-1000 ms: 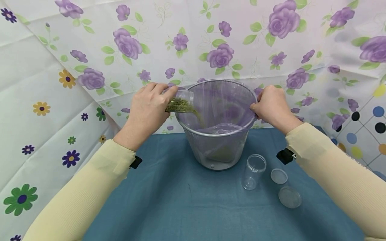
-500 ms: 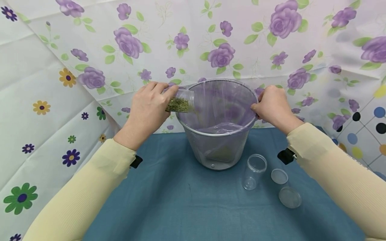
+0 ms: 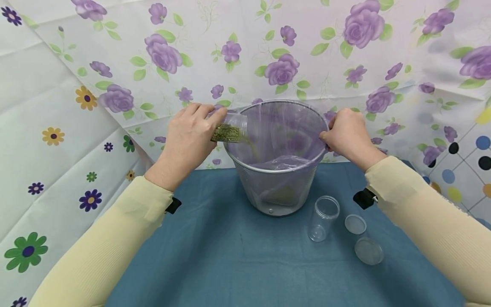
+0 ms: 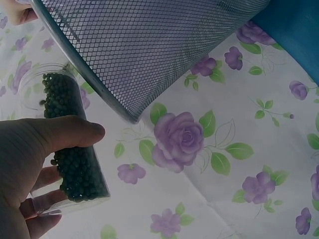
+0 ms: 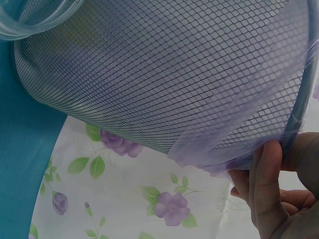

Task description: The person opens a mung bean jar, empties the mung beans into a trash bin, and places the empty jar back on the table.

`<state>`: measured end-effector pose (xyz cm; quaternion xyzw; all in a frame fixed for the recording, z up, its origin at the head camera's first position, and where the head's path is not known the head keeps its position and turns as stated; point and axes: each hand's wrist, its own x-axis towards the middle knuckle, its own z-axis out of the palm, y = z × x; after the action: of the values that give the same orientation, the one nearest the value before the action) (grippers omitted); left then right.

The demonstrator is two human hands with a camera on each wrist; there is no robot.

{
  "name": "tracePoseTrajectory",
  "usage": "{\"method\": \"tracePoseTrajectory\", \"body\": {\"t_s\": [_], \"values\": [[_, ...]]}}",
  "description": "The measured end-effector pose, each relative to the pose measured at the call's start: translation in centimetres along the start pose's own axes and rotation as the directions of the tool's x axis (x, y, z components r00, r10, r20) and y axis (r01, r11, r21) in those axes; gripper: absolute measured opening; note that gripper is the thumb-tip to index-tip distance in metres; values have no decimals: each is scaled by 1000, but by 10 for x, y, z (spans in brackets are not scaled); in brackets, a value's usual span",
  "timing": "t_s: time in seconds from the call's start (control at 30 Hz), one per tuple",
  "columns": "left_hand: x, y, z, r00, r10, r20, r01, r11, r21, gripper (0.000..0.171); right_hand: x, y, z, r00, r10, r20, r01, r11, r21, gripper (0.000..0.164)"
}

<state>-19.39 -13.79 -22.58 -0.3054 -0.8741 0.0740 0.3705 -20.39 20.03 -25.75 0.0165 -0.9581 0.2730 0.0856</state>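
My left hand [image 3: 193,134] grips a clear plastic jar [image 4: 75,144] partly filled with small green beans [image 3: 227,133]. The jar lies on its side, mouth over the left rim of a silver mesh wastebasket [image 3: 276,187], and a thin stream of beans falls inside. A translucent purple trash bag [image 3: 285,128] lines the basket. At the right rim, my right hand [image 3: 347,134] pinches the bag's folded edge against the metal; the right wrist view shows its fingers under the bag [image 5: 219,154] and the rim.
A second clear jar [image 3: 323,219] stands uncapped in front of the basket, to the right. Two round clear lids [image 3: 355,224] lie beside it on the blue tablecloth [image 3: 245,264]. Flowered cloth [image 3: 245,25] hangs close behind the basket.
The stream of beans thins half a second ago and shows again now. Beans in the tilted jar have shifted slightly. Both hands keep nearly the same place.
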Motion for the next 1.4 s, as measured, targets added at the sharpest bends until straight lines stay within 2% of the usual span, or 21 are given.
{"method": "tracePoseTrajectory", "body": {"t_s": [0.77,1.4], "values": [[2,0,-2,1000,-1,7,1,1000,7,68,-1,0,-1,1000,7,4,-7,1000,5,33],[3,1,-3,1000,0,-14,0,1000,12,67,-1,1,0,1000,5,1,-5,1000,-3,34]]}}
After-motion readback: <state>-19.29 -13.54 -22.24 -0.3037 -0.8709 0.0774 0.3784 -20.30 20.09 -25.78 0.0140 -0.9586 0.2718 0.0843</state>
